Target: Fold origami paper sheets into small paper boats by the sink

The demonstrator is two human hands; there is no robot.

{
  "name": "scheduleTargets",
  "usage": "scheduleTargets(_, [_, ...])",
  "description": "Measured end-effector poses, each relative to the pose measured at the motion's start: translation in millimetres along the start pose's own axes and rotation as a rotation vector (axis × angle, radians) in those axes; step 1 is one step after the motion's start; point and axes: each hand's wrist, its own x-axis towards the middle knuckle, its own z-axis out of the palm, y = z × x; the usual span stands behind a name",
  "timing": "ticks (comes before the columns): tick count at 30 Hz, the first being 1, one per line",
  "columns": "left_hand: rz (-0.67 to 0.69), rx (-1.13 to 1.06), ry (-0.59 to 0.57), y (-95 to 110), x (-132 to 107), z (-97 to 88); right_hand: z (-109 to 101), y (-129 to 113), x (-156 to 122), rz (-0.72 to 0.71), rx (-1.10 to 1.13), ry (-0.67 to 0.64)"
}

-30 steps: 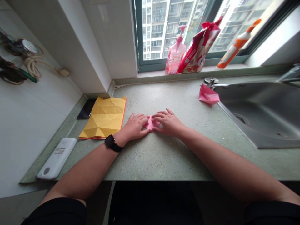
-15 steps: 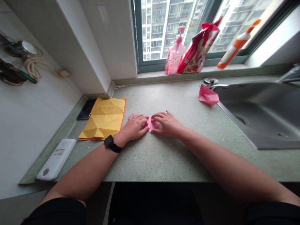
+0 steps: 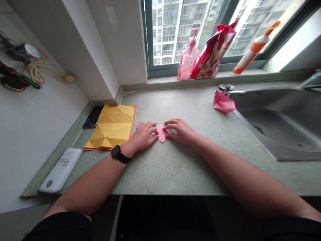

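A small piece of folded pink paper (image 3: 162,134) lies on the countertop between my hands, roughly diamond-shaped with a crease down its middle. My left hand (image 3: 144,135), wearing a black watch (image 3: 116,152) on the wrist, holds the paper's left corner between thumb and fingers. On the opposite side, my right hand (image 3: 182,131) has its bent fingers and thumb on the right corner. Fingers cover both side corners. Farther right, by the sink, sits a pink folded paper shape (image 3: 224,102) standing up from the counter.
Creased yellow paper (image 3: 112,124) over orange sheets lies left, partly over a dark phone (image 3: 92,117). Nearby is a white power bank (image 3: 61,170). A steel sink (image 3: 278,124) borders the right. A pink pump bottle (image 3: 188,62), red bag (image 3: 213,53) and orange-white bottle (image 3: 253,52) line the windowsill.
My right hand has shifted slightly, its thumb moving up from the paper's lower edge. More of the pink paper's middle shows now. My left hand has barely moved.
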Motion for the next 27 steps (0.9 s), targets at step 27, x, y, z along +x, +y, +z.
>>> scheduleTargets(27, [-0.089,0.093,0.035,1,-3,2.2,-1,15,-2,0.035,0.022,0.024])
